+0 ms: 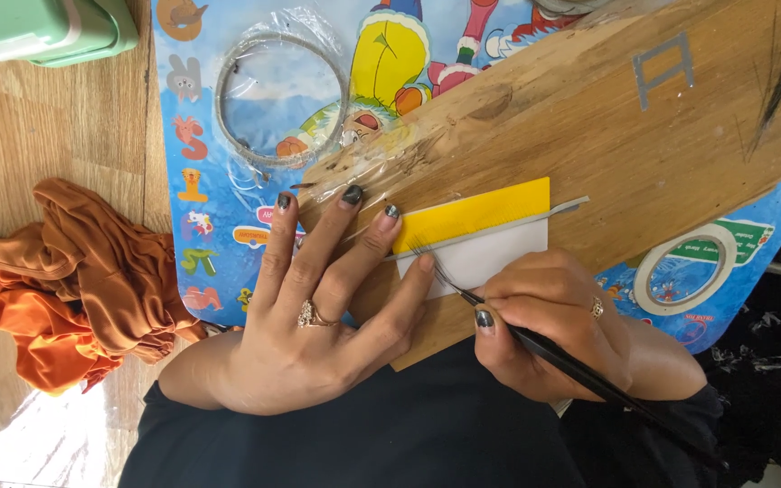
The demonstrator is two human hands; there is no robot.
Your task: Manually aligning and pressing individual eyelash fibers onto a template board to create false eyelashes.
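Tweezers (589, 375) in right-hand (558, 321) grip

The board (589, 117) is bare wood, matt and grainy, with worn pale patches; the card (476, 217) on it looks like smooth paper, yellow above, white below; the tool (580, 366) is thin, black and slightly glossy; the mat (214, 181) is shiny printed plastic; the bag (282, 90) is clear, crinkled film; the cloth (74, 280) is soft, matt orange fabric; the box (42, 27) is smooth green plastic.
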